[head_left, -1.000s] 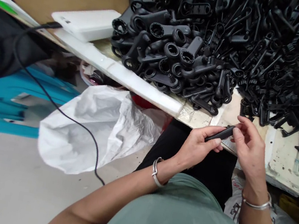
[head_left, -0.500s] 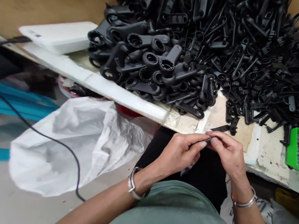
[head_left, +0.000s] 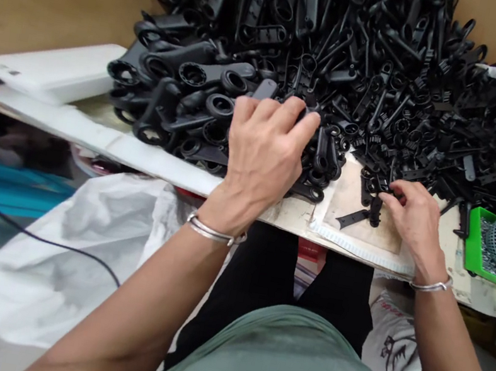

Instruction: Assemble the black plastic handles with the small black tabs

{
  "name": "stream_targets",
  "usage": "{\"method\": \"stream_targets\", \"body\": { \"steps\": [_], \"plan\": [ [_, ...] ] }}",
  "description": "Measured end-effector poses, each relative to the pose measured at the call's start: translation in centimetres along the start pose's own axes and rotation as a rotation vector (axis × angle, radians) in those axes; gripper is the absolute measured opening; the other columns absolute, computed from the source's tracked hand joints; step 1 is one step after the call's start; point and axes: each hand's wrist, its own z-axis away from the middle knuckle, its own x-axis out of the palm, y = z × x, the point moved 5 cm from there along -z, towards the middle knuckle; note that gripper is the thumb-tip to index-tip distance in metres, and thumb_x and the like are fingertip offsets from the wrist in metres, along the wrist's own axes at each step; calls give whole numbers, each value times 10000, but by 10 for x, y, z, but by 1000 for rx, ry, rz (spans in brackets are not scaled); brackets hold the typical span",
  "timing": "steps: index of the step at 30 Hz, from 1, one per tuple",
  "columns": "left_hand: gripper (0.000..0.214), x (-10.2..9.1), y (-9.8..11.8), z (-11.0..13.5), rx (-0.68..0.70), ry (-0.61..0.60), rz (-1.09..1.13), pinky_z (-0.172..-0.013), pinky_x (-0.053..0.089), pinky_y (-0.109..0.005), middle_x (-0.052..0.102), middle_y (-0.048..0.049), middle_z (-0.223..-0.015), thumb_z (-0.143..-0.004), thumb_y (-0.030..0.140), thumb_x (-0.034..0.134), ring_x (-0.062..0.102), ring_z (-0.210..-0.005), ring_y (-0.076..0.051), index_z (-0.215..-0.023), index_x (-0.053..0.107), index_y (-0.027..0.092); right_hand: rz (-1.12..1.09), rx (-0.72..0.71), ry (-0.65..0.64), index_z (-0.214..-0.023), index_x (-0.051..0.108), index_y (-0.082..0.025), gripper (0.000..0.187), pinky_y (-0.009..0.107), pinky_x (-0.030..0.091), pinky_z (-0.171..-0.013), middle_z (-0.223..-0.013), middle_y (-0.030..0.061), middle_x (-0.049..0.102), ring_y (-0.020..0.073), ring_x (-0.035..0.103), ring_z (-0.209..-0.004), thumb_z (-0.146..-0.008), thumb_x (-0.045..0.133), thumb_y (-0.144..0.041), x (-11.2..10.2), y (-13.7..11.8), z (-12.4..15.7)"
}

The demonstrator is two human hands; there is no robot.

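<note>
Holds both arms out in front, well apart. Slants the left forearm (head_left: 148, 289) forward and inward, with the left hand (head_left: 266, 150) palm down, knuckles (head_left: 281, 130) raised, fingers (head_left: 265, 112) bent and slightly spread, tips mostly hidden. Leans the right forearm (head_left: 450, 343) inward too, reaching less far. Brings thumb (head_left: 389, 202) and forefinger (head_left: 402, 187) close together on the right hand (head_left: 414, 221), back upward.

A pile of black parts (head_left: 343, 75) lies on the tabletop (head_left: 291, 213). The left hand (head_left: 263, 153) is over the pile's front, knuckles up; the right hand (head_left: 412, 218) is at small pieces (head_left: 375, 210) by its near edge. Left of the pile lies a box (head_left: 51, 66); right, a tray (head_left: 473, 241).
</note>
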Motion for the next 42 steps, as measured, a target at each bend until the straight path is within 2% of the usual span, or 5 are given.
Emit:
{"method": "stream_targets", "body": {
  "steps": [14,22,28,33,42],
  "plan": [
    [167,12,-22,-14,-12,-59,87,-1205,-130,-608,703,-19,-1176,-942,373,570,408,-1328,-295,-1007,699,291,-783,444,107,-714,716,-199,247,268,466,-436,-601,13,649,148,573,-468,-734,790,-433,-24,46,3],
    [333,4,40,20,115,-150,195,-1199,297,-497,690,-85,-1299,-977,424,519,531,-1311,-275,-1106,724,196,-620,-80,-56,-849,779,-261,37,277,586,-756,-912,10,761,175,711,-808,-821,780,-238,-60,10,52],
    [357,61,70,100,-443,-929,1041,-597,488,-238,715,-54,-785,-924,469,588,626,-637,-128,-915,725,140,-780,-144,-224,-966,765,-245,89,304,602,-791,-971,33,752,188,718,-862,-907,704,-272,-31,-16,60],
    [336,68,43,127,-922,-692,1294,-607,496,-222,730,-61,-793,-781,411,791,626,-629,-113,-954,738,128,-492,-113,-89,-1176,701,-205,265,426,574,-918,-1167,103,676,251,656,-1046,-918,649,-233,3,-9,52],
    [449,65,37,127,-1108,-510,1394,-722,573,-258,777,-109,-990,-643,417,905,700,-740,-152,-976,780,144,-432,-159,59,-921,739,-209,158,423,565,-945,-1106,91,710,243,676,-1020,-950,584,-212,12,-9,46]
  ]
}}
